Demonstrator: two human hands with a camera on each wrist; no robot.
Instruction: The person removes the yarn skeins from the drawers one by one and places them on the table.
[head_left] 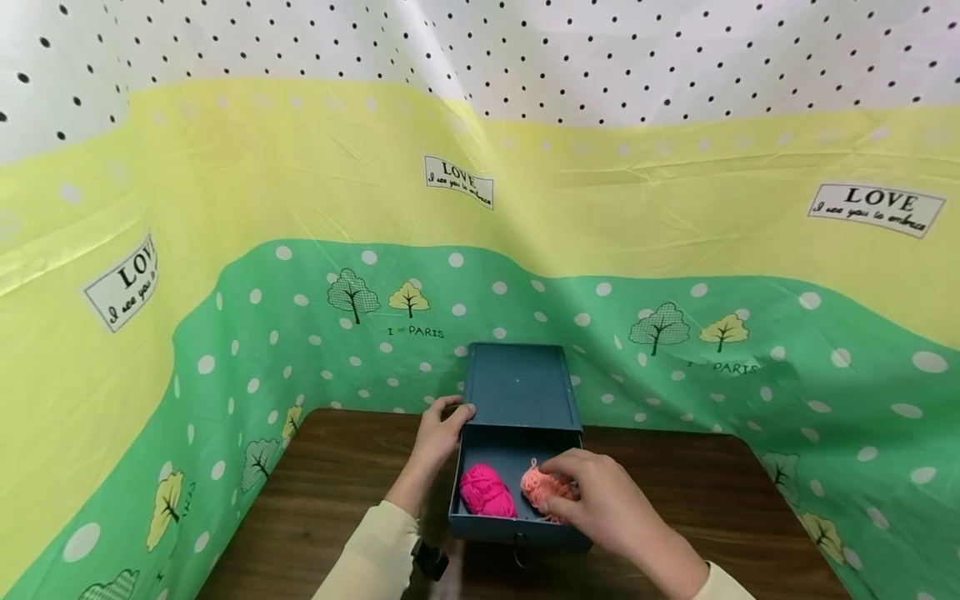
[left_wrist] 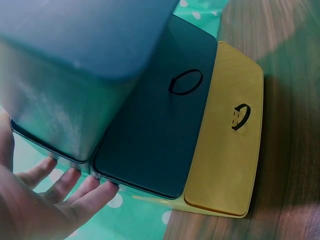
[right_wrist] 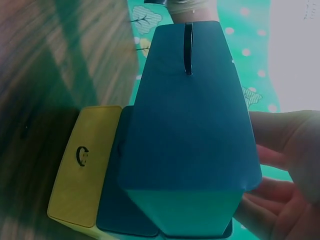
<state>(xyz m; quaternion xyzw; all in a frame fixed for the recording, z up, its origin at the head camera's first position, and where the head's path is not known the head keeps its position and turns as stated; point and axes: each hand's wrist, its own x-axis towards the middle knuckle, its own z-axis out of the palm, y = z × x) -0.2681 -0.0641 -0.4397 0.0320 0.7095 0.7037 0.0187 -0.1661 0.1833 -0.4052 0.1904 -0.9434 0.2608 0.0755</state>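
A blue drawer stands pulled out of a dark blue drawer cabinet. Inside it, on the left, lies a bright pink ball of yarn; on the right is a coral ball of yarn. My right hand reaches over the drawer's right side and holds the coral yarn between thumb and fingers, covering part of it. In the right wrist view, the drawer wall hides those fingertips. My left hand rests against the cabinet's left side, thumb at its top edge. Its extended fingers touch the side in the left wrist view.
Below the pulled-out drawer, a dark teal drawer and a yellow drawer are closed, each with a black loop handle. The cabinet stands on a brown wooden table. A patterned curtain hangs close behind and beside it.
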